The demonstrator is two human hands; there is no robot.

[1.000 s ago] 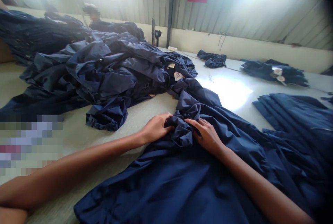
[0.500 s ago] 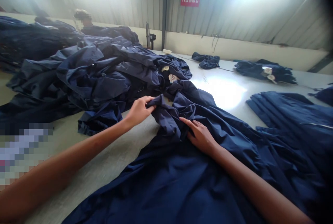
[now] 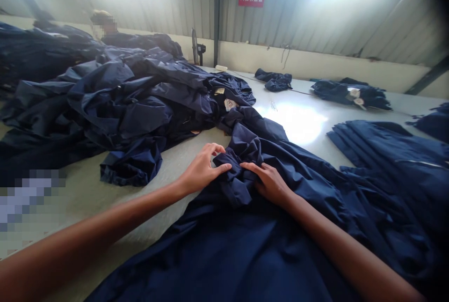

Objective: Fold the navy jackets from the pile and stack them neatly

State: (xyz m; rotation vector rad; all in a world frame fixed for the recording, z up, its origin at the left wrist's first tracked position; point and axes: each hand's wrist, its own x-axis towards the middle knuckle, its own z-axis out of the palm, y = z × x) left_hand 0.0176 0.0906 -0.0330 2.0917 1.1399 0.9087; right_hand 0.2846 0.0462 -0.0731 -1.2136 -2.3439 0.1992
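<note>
Across the near part of the table lies a dark blue garment (image 3: 266, 246), its upper end bunched into loose folds. My right hand (image 3: 271, 181) grips those folds from the right, index finger stretched along the cloth and the other fingertips hidden in it. At the left edge of the same bunch is my left hand (image 3: 205, 166), thumb and fingers apart in a wide curve. Its thumb tip reaches the fabric, but the hand does not hold it.
A large heap of dark blue garments (image 3: 129, 91) fills the left and back of the table (image 3: 182, 152). Folded garments (image 3: 382, 147) are stacked at right, with smaller bundles (image 3: 351, 93) behind. A fan (image 3: 196, 47) and another person (image 3: 105, 25) are beyond the heap.
My left hand has let go of the raised cloth edge and moved slightly right and down. That flap has dropped into the bunch by my right hand, which keeps its place.
</note>
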